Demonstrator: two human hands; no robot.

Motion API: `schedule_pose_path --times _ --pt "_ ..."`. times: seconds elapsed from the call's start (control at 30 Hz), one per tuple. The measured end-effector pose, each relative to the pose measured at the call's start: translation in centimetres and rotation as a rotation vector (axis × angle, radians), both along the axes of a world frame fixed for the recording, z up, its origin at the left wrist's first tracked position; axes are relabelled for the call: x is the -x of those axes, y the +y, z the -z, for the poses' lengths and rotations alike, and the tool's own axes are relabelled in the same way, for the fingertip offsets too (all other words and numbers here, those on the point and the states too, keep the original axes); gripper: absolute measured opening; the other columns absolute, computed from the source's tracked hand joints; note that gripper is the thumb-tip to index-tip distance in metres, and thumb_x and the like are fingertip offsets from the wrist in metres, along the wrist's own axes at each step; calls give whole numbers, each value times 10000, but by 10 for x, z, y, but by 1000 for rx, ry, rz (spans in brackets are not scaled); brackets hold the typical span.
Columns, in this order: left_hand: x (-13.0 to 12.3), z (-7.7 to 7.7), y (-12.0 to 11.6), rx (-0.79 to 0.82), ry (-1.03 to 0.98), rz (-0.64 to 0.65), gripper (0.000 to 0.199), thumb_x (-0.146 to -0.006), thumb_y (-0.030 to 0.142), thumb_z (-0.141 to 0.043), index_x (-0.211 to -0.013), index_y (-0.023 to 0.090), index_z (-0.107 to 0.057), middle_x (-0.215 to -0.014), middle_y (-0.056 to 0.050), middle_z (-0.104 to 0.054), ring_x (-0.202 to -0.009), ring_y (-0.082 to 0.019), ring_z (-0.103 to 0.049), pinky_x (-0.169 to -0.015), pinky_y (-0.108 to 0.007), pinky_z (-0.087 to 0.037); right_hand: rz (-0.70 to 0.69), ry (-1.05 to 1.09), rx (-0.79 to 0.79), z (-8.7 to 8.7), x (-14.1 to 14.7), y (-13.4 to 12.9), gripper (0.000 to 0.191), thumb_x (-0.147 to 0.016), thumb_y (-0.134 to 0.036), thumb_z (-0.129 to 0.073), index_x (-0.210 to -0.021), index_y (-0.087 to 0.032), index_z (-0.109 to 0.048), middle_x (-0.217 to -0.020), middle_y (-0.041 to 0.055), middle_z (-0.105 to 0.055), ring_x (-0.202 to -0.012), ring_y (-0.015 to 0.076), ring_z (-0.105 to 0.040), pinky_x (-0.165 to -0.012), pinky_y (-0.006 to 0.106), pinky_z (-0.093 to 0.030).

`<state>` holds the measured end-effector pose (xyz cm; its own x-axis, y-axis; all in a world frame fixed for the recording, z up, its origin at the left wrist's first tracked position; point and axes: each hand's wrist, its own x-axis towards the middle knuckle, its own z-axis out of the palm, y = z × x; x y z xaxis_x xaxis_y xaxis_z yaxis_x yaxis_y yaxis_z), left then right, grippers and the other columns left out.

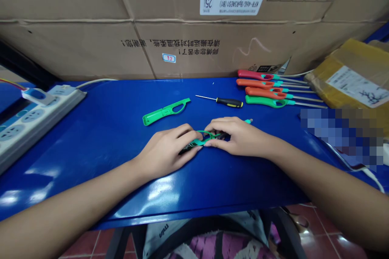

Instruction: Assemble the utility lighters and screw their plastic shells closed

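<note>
Both my hands meet near the middle of the blue table, over an opened green lighter body (199, 142). My left hand (170, 147) has its fingers wrapped round the lighter's left part. My right hand (238, 135) pinches its right part, with dark pieces partly showing under the fingers. A teal tip (248, 121) sticks out beyond my right hand. Behind my left hand lies a separate green half shell (165, 112), its hollow side up. A screwdriver (229, 102) with a black and yellow handle lies behind my right hand.
Red, orange and green long lighters (261, 83) lie at the back right, beside a taped parcel (355, 77). A phone-like device with a white cable is at the right. A white power strip (39, 117) stands left on the blue table (106, 141). A large carton (182, 44) closes the back.
</note>
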<state>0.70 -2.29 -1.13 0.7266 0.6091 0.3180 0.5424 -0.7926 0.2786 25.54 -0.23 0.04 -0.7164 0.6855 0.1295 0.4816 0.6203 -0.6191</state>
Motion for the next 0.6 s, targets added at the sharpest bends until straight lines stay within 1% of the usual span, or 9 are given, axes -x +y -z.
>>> schedule_pose_path --times 0.1,0.23,0.4,0.6 --pt "0 -1 -1 10 -12 -12 189 -1029 318 -549 -1178 227 -620 -1054 -24 -678 -856 -166 -697 -708 -265 -531 5 -43 -35 1 0 -1 181 -968 -336 -670 -1045 -173 -685 -987 50 -714 -889 189 -658 -783 300 -461" --pt "0 -2 -2 60 -49 -33 237 -1029 318 -548 -1243 231 -604 -1076 -22 -692 -890 -166 -702 -746 -268 -537 5 -95 -117 2 0 -1 210 -975 -371 -663 -1054 -177 -670 -1002 52 -725 -912 207 -666 -827 331 -445" --pt "0 -1 -1 49 -37 -36 176 -1030 321 -542 -1145 217 -625 -1061 -18 -696 -888 -165 -706 -730 -268 -535 -14 -106 -141 3 0 -1 234 -977 -399 -658 -1056 -179 -658 -1006 45 -725 -907 206 -663 -839 343 -435" --pt "0 0 -1 55 -32 -57 170 -1027 335 -544 -1125 211 -606 -1066 -17 -708 -899 -172 -713 -723 -278 -534 -24 -119 -153 3 0 -1 233 -995 -389 -630 -1090 -177 -652 -1040 68 -721 -958 223 -673 -852 348 -449"
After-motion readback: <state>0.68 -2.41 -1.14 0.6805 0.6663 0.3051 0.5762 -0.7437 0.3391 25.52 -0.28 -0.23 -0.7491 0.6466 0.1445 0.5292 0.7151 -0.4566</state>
